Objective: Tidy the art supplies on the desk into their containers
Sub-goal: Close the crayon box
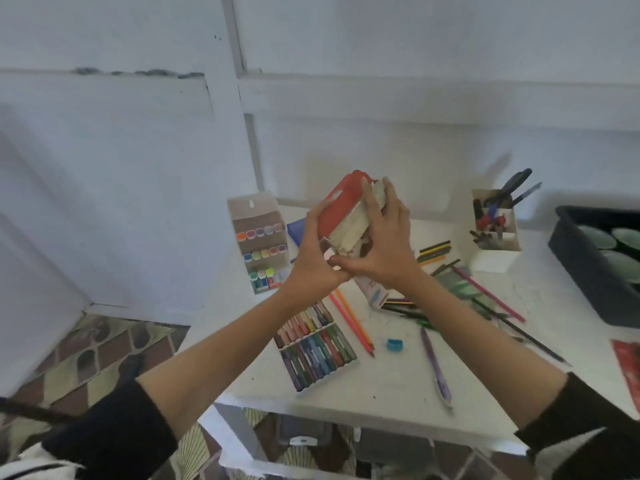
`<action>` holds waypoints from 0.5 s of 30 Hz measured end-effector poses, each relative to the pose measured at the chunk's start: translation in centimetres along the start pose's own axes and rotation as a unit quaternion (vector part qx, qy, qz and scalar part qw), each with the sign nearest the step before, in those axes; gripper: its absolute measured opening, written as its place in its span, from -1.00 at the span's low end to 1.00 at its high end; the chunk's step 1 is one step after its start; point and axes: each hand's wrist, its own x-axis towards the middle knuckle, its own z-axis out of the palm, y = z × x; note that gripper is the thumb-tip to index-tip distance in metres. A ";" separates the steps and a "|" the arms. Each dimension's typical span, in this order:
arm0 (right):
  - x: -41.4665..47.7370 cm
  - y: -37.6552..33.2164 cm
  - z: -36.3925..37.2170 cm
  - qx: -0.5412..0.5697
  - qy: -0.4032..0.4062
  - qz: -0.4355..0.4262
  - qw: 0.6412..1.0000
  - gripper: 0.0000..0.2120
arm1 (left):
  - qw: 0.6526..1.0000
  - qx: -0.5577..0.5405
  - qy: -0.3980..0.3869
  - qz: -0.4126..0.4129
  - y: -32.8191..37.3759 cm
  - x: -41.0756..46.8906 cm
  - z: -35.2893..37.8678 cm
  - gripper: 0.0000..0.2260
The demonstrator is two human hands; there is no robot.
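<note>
Both forearms reach forward, left hand and right hand raised together, fingers curled in grip.

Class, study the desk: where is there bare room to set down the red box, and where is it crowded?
Bare desk lies along the near edge, between the pastel tray and the purple pen, and right of that pen toward the red packet. Crowded: the loose pencils before the organizer.

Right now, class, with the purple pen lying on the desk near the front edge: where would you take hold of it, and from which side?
Pinch the purple pen mid-barrel, coming straight down from above. It lies flat on the desk, slim and long, with bare surface either side for a finger and thumb; the middle probably keeps it balanced.
</note>
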 end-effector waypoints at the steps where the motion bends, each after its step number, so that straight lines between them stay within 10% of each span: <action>1: -0.5 0.2 0.1 -0.020 -0.010 0.004 1.000 0.11 | 0.999 0.007 -0.031 -0.008 -0.5 -0.3 -0.6 -0.06; 8: -6.1 3.2 -1.1 -0.086 -0.135 0.092 0.983 0.08 | 0.933 0.202 -0.286 -0.078 -6.9 -2.6 -5.9 -0.05; 15: -12.2 5.6 -3.0 -0.139 -0.248 0.109 0.952 0.09 | 0.598 0.569 -0.564 0.005 -9.0 -2.5 -6.4 0.09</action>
